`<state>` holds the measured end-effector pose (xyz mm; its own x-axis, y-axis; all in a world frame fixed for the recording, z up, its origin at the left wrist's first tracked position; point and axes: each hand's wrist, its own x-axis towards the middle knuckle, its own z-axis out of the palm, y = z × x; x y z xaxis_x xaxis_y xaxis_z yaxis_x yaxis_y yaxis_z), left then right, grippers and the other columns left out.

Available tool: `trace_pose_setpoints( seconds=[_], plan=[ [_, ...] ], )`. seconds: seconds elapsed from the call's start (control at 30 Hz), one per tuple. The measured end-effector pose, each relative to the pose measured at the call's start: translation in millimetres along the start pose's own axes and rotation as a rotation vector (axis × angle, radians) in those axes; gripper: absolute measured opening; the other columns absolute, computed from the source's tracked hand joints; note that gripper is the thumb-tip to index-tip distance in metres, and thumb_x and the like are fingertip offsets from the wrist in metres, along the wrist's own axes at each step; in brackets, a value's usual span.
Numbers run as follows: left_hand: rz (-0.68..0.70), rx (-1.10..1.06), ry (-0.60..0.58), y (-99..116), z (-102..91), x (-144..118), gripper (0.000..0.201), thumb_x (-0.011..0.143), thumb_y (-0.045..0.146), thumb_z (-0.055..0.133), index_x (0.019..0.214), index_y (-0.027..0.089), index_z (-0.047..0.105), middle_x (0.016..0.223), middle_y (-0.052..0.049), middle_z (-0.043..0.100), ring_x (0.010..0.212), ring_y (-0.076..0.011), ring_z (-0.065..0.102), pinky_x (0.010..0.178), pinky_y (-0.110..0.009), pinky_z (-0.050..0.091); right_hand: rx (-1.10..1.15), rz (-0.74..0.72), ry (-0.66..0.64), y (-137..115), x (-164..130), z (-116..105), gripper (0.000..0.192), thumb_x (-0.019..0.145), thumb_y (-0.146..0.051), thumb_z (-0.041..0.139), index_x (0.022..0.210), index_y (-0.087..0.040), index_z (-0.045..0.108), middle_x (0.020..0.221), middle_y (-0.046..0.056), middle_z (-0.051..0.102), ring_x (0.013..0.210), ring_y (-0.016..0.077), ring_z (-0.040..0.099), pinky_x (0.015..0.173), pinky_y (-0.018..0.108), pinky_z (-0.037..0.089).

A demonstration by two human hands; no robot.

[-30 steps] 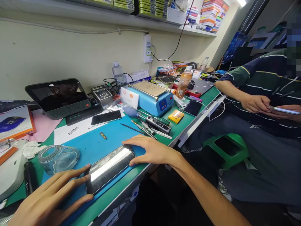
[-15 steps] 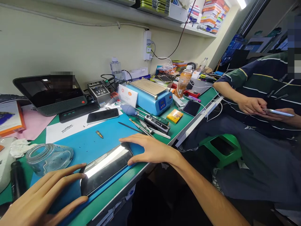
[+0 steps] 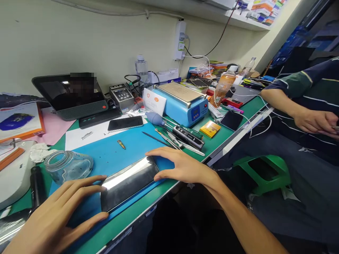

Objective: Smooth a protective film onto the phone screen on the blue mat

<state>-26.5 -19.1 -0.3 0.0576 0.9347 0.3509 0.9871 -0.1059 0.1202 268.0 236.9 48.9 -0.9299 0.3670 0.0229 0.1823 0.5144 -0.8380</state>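
Observation:
A dark glossy smartphone (image 3: 132, 186) lies screen up on the blue mat (image 3: 135, 143), with a bright reflection along its far side. My left hand (image 3: 63, 211) grips its left end, fingertips at the far corner and thumb at the near corner. At the other end, my right hand (image 3: 182, 165) spans the phone's short edge between thumb and fingers. Just beyond my left hand stands an open glass jar (image 3: 70, 167). A small brass-coloured tip (image 3: 121, 144) lies behind the phone.
Tweezers, a black pen-like tool (image 3: 188, 137) and a blue air blower (image 3: 155, 119) lie beyond my right hand. Behind them sits a blue heating plate machine (image 3: 182, 106). Another phone (image 3: 125, 123) rests on white paper. A co-worker's hand (image 3: 316, 121) is at far right, above a green stool (image 3: 265, 173).
The view has swung left, so everything appears farther right. The co-worker's phone has mostly left the picture. Both my hands keep their places at the smartphone's ends.

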Motion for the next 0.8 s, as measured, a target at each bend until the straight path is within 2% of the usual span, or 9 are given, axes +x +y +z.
trace_pose_setpoints(
  seconds=[0.23,0.47,0.8],
  plan=[
    [0.029,-0.028,0.034,19.4,-17.7,18.8,0.05,0.103,0.073,0.06,0.13,0.031,0.061,0.138,0.002,0.069,0.123,-0.0199,0.067,0.1,-0.032,0.058,-0.03,0.04,0.022,6.9,2.6,0.0,0.063,0.089,-0.046,0.087,0.148,-0.035,0.066,0.156,0.0,0.063,0.149,0.0298,0.054,0.131,0.044,0.039],
    [-0.026,-0.094,-0.01,21.9,-19.6,17.2,0.053,0.102,0.069,0.065,0.138,0.03,0.056,0.142,0.0,0.066,0.127,-0.0208,0.064,0.106,-0.034,0.055,-0.048,0.07,0.013,6.3,4.1,-1.8,0.063,0.09,-0.051,0.085,0.149,-0.038,0.065,0.158,-0.001,0.061,0.151,0.0309,0.052,0.133,0.045,0.038],
    [-0.087,-0.098,-0.02,25.1,-18.6,18.9,0.063,0.101,0.074,0.062,0.148,0.033,0.048,0.137,0.003,0.067,0.123,-0.0188,0.065,0.105,-0.032,0.055,-0.054,0.114,-0.006,0.2,4.1,-3.5,0.061,0.092,-0.054,0.083,0.149,-0.043,0.063,0.159,-0.005,0.059,0.153,0.0283,0.05,0.133,0.044,0.037]
  ],
)
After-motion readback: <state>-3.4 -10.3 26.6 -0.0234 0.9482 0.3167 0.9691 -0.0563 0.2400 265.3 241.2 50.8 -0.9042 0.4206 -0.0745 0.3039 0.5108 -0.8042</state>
